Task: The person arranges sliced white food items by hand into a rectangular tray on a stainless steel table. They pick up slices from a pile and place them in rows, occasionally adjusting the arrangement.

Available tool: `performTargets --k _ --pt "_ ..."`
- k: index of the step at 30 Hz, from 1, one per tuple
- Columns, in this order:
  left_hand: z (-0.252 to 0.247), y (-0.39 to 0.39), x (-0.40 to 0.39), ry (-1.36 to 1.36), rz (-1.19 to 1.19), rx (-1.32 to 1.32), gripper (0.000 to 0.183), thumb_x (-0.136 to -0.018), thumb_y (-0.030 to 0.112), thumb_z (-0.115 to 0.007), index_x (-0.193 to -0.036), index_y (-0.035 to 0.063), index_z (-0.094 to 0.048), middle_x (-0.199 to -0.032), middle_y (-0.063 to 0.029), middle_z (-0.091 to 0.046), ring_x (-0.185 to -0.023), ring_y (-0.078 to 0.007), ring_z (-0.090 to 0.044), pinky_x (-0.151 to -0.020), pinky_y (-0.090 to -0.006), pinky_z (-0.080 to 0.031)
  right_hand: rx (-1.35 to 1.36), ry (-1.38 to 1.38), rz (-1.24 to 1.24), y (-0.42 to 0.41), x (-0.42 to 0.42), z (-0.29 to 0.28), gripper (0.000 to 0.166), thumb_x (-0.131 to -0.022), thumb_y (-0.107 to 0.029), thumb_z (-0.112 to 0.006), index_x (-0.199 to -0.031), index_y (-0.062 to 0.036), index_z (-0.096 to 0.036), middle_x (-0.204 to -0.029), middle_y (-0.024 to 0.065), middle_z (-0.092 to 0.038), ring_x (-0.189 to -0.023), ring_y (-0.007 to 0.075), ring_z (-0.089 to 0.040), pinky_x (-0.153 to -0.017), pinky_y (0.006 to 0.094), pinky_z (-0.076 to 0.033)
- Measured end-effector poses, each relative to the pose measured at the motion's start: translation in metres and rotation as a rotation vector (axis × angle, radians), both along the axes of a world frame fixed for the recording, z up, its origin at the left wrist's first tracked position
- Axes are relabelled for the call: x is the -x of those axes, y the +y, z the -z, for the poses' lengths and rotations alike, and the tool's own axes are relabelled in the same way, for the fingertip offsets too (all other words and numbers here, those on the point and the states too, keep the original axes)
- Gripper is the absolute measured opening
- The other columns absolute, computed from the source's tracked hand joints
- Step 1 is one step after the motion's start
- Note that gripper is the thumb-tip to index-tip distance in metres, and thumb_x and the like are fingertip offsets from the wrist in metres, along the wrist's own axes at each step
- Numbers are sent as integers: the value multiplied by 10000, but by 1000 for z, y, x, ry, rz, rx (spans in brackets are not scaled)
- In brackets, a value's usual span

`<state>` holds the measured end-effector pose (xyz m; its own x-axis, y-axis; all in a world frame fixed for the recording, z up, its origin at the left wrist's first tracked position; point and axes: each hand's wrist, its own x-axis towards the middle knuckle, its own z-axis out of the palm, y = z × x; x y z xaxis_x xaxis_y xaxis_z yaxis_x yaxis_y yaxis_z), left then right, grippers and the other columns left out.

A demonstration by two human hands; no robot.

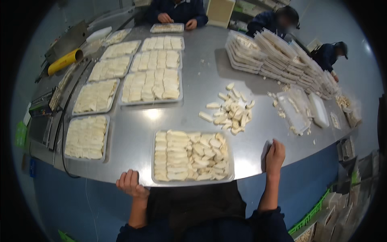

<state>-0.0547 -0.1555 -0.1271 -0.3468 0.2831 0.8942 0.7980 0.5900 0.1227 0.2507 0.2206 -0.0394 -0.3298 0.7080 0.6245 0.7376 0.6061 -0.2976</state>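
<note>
A clear plastic tray lies at the near edge of the steel table, between my hands. In its left part, pale mushroom-like slices form neat overlapping rows; on the right, slices lie more loosely. My left hand is curled at the table edge, left of the tray and apart from it. My right hand rests as a loose fist on the tabletop, right of the tray. Neither shows anything held, though both palms are hidden. Beyond the tray's right corner sits a heap of loose slices.
Several filled trays stand at left. Stacked trays lean at far right, near a clear plastic lid or tray and a white block. A yellow tube lies far left. Across the table, a person's hands touch another tray; two more people are behind.
</note>
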Motion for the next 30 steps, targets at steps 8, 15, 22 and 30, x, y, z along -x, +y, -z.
performTargets --k 8,15,22,30 --pt "3 3 0 3 23 -7 467 -986 294 -217 -1056 45 -606 -1069 -93 -610 -1044 -267 -513 -996 -436 -288 -56 359 -65 -45 -26 37 256 -913 -78 -460 -1037 49 -645 -1034 156 -649 -1027 326 -556 -838 386 -485" --pt "23 -11 10 73 -1 57 480 -1021 348 -138 -1082 71 -525 -1156 -110 -543 -1133 -289 -478 -1075 -477 -243 -224 312 -54 -45 -26 64 439 -932 -209 -318 -1048 65 -641 -1070 168 -651 -1147 358 -496 -990 446 -395" --pt "30 -24 6 80 -70 140 479 -1031 380 -114 -1147 87 -475 -1218 -130 -507 -1190 -304 -452 -1101 -505 -229 -271 270 9 -55 -24 71 449 -984 -254 -289 -1057 19 -638 -1112 143 -635 -1094 317 -536 -1030 470 -309" --pt "30 -25 13 144 -17 140 409 -1021 332 -166 -1157 87 -464 -1269 -130 -467 -1233 -303 -420 -1119 -486 -210 -161 233 42 -60 -28 76 442 -971 -209 -269 -1053 12 -643 -1154 127 -612 -1168 293 -488 -1091 476 -231"
